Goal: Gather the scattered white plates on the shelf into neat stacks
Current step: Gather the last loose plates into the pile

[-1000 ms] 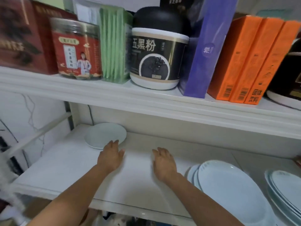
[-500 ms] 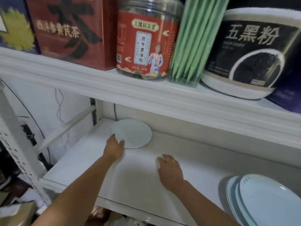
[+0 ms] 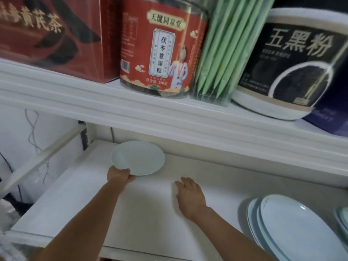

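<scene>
Left hand (image 3: 119,176) on near rim of small plate (image 3: 140,156), right hand (image 3: 190,197) apart

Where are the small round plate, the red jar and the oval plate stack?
Small round white plate (image 3: 138,158): head view, centre of its face.
Red-labelled clear jar (image 3: 160,48): head view, middle of label.
Stack of white oval plates (image 3: 293,228): head view, top plate's face.
</scene>
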